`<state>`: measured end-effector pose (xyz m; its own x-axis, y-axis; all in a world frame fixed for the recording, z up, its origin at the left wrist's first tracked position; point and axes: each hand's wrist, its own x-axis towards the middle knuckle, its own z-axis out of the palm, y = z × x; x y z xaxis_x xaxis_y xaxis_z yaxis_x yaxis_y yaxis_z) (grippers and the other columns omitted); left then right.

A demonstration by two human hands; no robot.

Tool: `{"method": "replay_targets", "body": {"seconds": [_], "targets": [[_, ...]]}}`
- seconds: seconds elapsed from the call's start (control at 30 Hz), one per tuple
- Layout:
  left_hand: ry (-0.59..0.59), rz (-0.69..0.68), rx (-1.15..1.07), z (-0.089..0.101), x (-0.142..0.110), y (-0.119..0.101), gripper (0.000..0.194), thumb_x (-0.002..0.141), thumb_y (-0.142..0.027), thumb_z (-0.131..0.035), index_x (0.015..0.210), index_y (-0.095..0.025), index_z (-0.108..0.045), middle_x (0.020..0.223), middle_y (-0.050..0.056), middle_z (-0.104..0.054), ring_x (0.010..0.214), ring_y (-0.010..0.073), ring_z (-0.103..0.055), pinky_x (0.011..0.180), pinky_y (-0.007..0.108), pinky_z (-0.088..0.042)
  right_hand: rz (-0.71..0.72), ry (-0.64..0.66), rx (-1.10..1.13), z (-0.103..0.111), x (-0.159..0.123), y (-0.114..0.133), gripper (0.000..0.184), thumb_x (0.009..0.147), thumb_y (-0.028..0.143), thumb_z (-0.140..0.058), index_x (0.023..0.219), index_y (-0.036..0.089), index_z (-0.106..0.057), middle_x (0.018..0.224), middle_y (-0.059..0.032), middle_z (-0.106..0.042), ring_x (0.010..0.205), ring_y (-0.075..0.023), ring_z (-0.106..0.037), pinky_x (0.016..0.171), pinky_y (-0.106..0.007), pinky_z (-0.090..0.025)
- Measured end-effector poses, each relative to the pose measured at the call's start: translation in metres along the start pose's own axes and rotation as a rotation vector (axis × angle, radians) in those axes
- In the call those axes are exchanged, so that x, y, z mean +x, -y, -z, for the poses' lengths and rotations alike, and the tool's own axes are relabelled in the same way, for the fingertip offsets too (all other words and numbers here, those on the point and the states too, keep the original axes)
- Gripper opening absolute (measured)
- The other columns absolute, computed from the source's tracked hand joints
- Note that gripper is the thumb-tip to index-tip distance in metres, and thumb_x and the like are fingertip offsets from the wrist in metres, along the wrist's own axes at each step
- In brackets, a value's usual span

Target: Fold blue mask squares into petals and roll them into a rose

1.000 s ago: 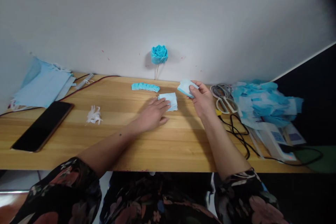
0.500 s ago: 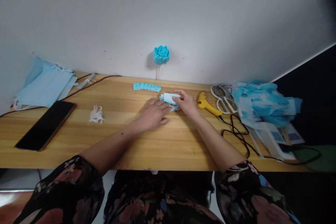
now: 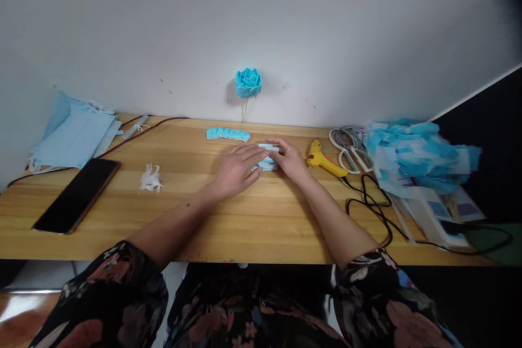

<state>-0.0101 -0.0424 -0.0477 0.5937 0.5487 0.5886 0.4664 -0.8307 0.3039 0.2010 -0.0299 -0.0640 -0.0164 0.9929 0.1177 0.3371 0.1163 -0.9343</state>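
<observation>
A light-blue and white folded strip of mask fabric (image 3: 267,164) lies between my hands at the middle of the table. My right hand (image 3: 287,160) is closed on its right end, thumb on top. From the left, my left hand (image 3: 236,170) holds the strip, fingers along its upper side and thumb at its lower edge. The fingers hide much of the piece. Just behind, a row of overlapping small blue folded pieces (image 3: 227,134) lies on the wood. A blue fabric flower (image 3: 248,83) on a thin stick leans against the wall.
Right: a yellow glue gun (image 3: 324,159) with a black cord, white-handled scissors (image 3: 354,157), a heap of blue and white fabric scraps (image 3: 424,155) and a white box (image 3: 440,217). Left: blue face masks (image 3: 75,136), a phone (image 3: 77,196) and white shreds (image 3: 150,178).
My left hand has moved from lying flat beside the strip to close over its left part. My right hand keeps hold of the right end. The view has shifted slightly.
</observation>
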Motion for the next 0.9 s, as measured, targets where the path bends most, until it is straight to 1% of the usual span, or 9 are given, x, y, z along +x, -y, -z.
{"method": "replay_targets", "body": {"seconds": [0.1,0.23,0.37,0.47,0.57,0.63,0.77,0.83,0.9], "targets": [[0.121,-0.021,0.017,-0.004,-0.001,-0.002,0.033,0.093,-0.024,-0.054,0.122,-0.024,-0.068,0.129,0.006,-0.070,0.126,0.0238,-0.060,0.112,0.051,-0.041,0.010,-0.008,-0.013,0.000,0.000,-0.001,0.040,0.078,0.039,-0.067,0.114,0.021,-0.069,0.081,-0.0001,-0.068,0.067,-0.0144,-0.057,0.060,-0.026,-0.044],[0.189,-0.016,0.021,-0.004,-0.002,-0.001,0.027,0.094,-0.025,-0.052,0.111,-0.023,-0.073,0.117,0.006,-0.075,0.122,0.0239,-0.063,0.113,0.051,-0.039,0.021,-0.028,-0.073,-0.002,-0.001,0.000,0.039,0.079,0.036,-0.066,0.116,0.023,-0.068,0.082,0.0003,-0.069,0.067,-0.0152,-0.058,0.063,-0.028,-0.046],[0.241,-0.001,0.025,-0.004,-0.002,-0.002,0.023,0.096,-0.027,-0.052,0.103,-0.023,-0.074,0.117,0.006,-0.075,0.126,0.0252,-0.061,0.112,0.053,-0.038,0.043,-0.068,-0.255,-0.004,-0.005,0.006,0.055,0.080,0.027,-0.066,0.135,0.026,-0.059,0.084,-0.0002,-0.070,0.069,-0.0176,-0.060,0.071,-0.033,-0.050],[0.271,-0.006,0.023,-0.005,-0.003,-0.003,0.024,0.097,-0.028,-0.051,0.096,-0.023,-0.074,0.121,0.006,-0.074,0.126,0.0262,-0.061,0.110,0.052,-0.039,0.095,-0.098,-0.375,-0.004,-0.007,0.009,0.067,0.079,0.023,-0.067,0.144,0.027,-0.050,0.104,-0.0046,-0.072,0.080,-0.0210,-0.064,0.079,-0.038,-0.052],[0.279,-0.014,0.017,-0.005,-0.003,-0.002,0.022,0.096,-0.027,-0.052,0.094,-0.022,-0.073,0.119,0.005,-0.074,0.125,0.0265,-0.061,0.108,0.050,-0.041,0.086,-0.168,-0.426,0.001,-0.005,0.009,0.068,0.080,0.028,-0.069,0.145,0.024,-0.048,0.120,-0.0093,-0.069,0.092,-0.0237,-0.065,0.085,-0.040,-0.052],[0.288,-0.015,0.012,-0.005,-0.003,-0.001,0.020,0.095,-0.026,-0.053,0.094,-0.021,-0.073,0.120,0.005,-0.074,0.125,0.0273,-0.061,0.106,0.049,-0.043,0.016,-0.150,-0.455,0.004,-0.003,0.010,0.061,0.082,0.035,-0.069,0.139,0.021,-0.053,0.118,-0.0100,-0.070,0.094,-0.0242,-0.066,0.084,-0.039,-0.051],[0.303,-0.010,-0.020,-0.003,-0.001,-0.001,0.021,0.095,-0.025,-0.052,0.093,-0.020,-0.072,0.116,0.007,-0.075,0.122,0.0273,-0.063,0.101,0.045,-0.048,-0.069,0.031,-0.669,0.008,0.000,0.023,0.039,0.085,0.051,-0.064,0.108,0.020,-0.069,0.101,-0.0096,-0.075,0.088,-0.0252,-0.067,0.072,-0.033,-0.046],[0.300,-0.009,-0.068,-0.001,0.000,-0.001,0.024,0.095,-0.024,-0.049,0.089,-0.020,-0.072,0.107,0.007,-0.076,0.114,0.0250,-0.067,0.101,0.044,-0.048,-0.119,0.096,-0.779,0.008,0.000,0.031,0.037,0.084,0.055,-0.063,0.095,0.020,-0.070,0.095,-0.0100,-0.075,0.085,-0.0257,-0.066,0.065,-0.032,-0.041],[0.270,0.028,-0.152,0.000,0.000,0.000,0.025,0.095,-0.025,-0.049,0.087,-0.020,-0.073,0.098,0.006,-0.077,0.103,0.0224,-0.069,0.099,0.041,-0.049,-0.172,0.142,-0.824,0.009,0.000,0.036,0.038,0.083,0.057,-0.064,0.093,0.021,-0.069,0.093,-0.0098,-0.075,0.082,-0.0259,-0.066,0.062,-0.031,-0.038]]}}
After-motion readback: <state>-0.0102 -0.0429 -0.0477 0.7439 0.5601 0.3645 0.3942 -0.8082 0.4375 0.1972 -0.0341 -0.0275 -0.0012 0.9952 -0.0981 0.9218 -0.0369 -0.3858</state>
